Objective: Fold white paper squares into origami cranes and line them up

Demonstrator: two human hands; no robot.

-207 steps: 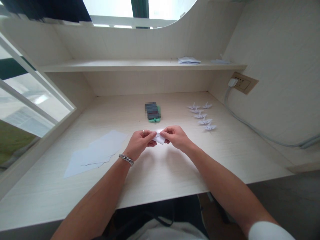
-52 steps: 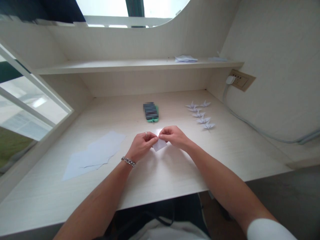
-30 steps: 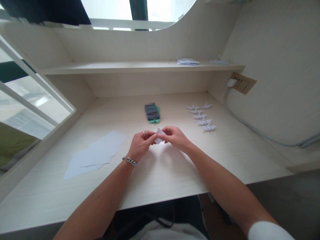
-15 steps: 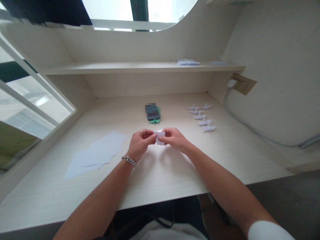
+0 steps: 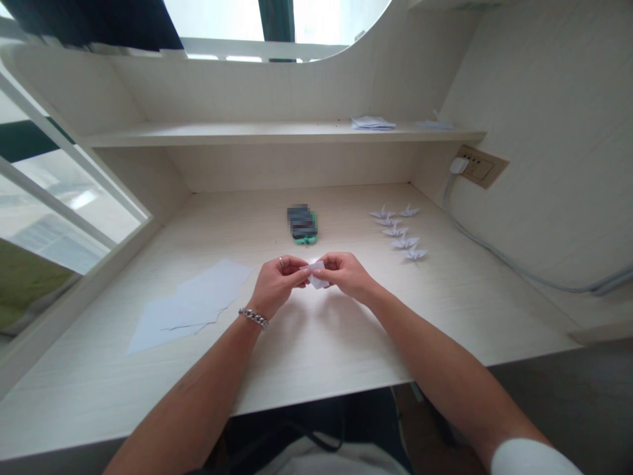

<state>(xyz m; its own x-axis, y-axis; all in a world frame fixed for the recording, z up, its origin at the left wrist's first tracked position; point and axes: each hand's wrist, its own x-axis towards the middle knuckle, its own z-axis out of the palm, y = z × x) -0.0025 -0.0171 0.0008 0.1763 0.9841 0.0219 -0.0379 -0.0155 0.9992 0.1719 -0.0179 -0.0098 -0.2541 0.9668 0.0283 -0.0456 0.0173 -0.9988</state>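
A small folded piece of white paper point(image 5: 317, 276) is held just above the middle of the desk. My left hand point(image 5: 277, 285), with a ring and a chain bracelet, pinches its left side. My right hand point(image 5: 346, 274) pinches its right side with closed fingers. Both hands meet over the pale wooden desk point(image 5: 316, 343). Most of the paper is hidden between the fingertips.
Loose white sheets point(image 5: 190, 303) lie to the left. A row of several folded paper cranes point(image 5: 400, 231) sits at the right. A phone in a green case point(image 5: 302, 224) lies behind the hands. A shelf point(image 5: 247, 132) carries folded papers point(image 5: 372, 123). A cable point(image 5: 499, 254) runs from a wall socket point(image 5: 477, 165).
The hands have kept turning and pressing the small paper between them; it sat lower on the desk earlier and is now held slightly higher. The hands stay in the same spot.
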